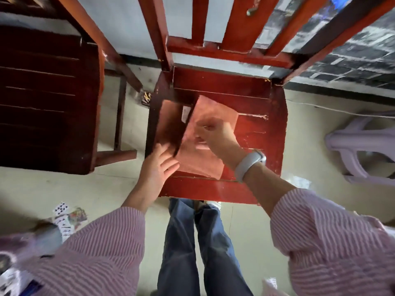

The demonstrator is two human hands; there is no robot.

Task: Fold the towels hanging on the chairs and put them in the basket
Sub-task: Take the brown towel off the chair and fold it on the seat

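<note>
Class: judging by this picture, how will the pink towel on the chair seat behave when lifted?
The towel is probably floppy: it lies flat in thin folded layers on the chair seat. Likely light, since the right hand seems to pinch it with fingertips only.

Pink-white striped sleeves [333, 238], blue jeans [192, 248], pale wristband [249, 162] on right wrist.

A pale, scuffed floor [245, 221] runs under a red wooden chair [275, 116] with a slatted back, and a darker wooden chair [42, 99] stands just beside it on the left. A lilac plastic stool [361, 144] sits near the right edge. Behind the chairs, a light wall [119, 22] meets dark brickwork [346, 54] to the right. Printed papers [66, 218] lie on the floor at lower left.
</note>
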